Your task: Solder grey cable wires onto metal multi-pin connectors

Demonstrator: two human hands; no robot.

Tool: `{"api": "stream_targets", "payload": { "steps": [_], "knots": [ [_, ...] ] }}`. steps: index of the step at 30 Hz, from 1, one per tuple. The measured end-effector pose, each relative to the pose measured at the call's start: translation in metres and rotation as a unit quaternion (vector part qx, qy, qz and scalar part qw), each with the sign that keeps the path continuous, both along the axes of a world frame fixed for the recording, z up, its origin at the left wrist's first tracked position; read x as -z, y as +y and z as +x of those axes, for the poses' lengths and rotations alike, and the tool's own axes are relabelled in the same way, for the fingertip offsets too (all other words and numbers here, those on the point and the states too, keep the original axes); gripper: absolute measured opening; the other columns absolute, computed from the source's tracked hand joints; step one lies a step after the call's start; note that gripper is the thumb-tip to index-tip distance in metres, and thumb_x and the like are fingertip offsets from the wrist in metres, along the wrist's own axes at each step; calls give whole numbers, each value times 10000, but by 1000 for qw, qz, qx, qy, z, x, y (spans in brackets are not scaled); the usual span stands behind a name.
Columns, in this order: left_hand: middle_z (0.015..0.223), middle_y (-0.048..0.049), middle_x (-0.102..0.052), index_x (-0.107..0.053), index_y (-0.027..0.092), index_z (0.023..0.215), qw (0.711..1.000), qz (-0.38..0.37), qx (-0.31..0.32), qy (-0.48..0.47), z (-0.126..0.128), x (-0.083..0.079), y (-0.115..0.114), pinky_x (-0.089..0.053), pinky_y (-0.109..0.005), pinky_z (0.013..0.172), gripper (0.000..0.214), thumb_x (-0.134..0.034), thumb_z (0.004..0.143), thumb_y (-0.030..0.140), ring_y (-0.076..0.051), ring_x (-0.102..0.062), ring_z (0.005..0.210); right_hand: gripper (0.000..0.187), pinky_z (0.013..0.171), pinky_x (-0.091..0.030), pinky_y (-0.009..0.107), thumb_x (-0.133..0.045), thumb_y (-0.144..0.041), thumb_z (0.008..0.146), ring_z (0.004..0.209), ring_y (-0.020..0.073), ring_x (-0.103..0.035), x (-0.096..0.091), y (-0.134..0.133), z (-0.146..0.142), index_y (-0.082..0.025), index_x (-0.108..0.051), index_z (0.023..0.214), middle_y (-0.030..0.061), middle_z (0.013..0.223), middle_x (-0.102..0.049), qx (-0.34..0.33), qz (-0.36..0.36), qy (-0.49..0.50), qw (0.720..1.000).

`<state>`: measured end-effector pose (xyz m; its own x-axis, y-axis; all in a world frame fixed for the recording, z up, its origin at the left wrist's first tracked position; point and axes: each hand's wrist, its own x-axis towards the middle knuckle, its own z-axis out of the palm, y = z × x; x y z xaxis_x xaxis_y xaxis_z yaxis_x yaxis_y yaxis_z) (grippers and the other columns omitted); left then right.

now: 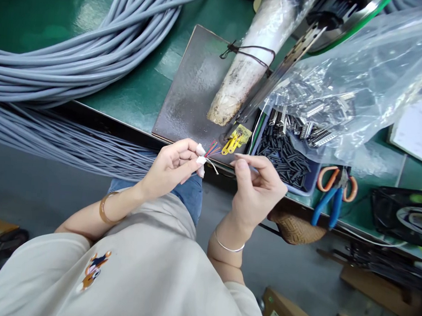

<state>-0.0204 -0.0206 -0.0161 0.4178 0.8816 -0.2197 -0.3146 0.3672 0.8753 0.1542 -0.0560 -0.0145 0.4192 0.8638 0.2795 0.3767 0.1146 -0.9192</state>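
My left hand [173, 164] pinches the end of a cable between thumb and fingers. Thin coloured wires [212, 149], red, green and blue among them, fan out from its fingertips, and a white strand [213, 166] bends away below. To the right, my right hand [257, 185] is closed with thumb and index finger pressed together; whatever it holds is too small to make out. A yellow two-pronged piece [232, 142] sits on the bench edge just behind the wire ends, between both hands.
A blue bin [307, 183] holds short black tubes [282, 155] and metal connectors [314, 133] under clear plastic. Pliers [331, 203] lie right of it. A white wrapped roll [243, 69] and metal bar stand over a dark plate [190, 80]. Grey cable coils [96, 51] fill the left.
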Motion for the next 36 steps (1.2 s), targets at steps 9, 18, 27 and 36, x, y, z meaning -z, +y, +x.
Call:
{"api": "stream_targets", "payload": {
  "steps": [9, 18, 27, 36],
  "knots": [
    [692, 9, -696, -595, 167, 934, 999, 11, 43, 18, 2, -1, -2, -372, -165, 441, 311, -786, 846, 396, -26, -459, 440, 82, 562, -438, 276, -747, -282, 887, 748, 146, -636, -4, 4, -4, -247, -802, 936, 29, 856, -730, -91, -34, -40, 995],
    [699, 5, -704, -618, 159, 911, 998, 24, 50, 6, 1, -1, -2, -399, -151, 462, 250, -789, 843, 329, -34, -523, 488, 81, 546, -426, 244, -736, -279, 879, 728, 128, -613, -1, 3, -1, -223, -761, 826, 14, 792, -665, -91, -69, 3, 993],
    [680, 4, -700, -620, 147, 886, 999, -11, 34, 21, 1, -2, -1, -408, -140, 419, 238, -792, 811, 294, -34, -500, 457, 102, 529, -404, 252, -710, -307, 922, 669, 118, -593, -5, -3, -5, -229, -768, 892, 10, 798, -679, -2, 11, -43, 999],
    [664, 5, -701, -624, 145, 877, 999, -27, 12, 23, 3, -2, 0, -411, -137, 402, 250, -808, 767, 274, -26, -482, 428, 144, 479, -382, 260, -731, -247, 923, 606, 102, -575, -5, -11, -5, -313, -806, 1027, 7, 863, -746, -29, 56, -192, 979]
  ]
}}
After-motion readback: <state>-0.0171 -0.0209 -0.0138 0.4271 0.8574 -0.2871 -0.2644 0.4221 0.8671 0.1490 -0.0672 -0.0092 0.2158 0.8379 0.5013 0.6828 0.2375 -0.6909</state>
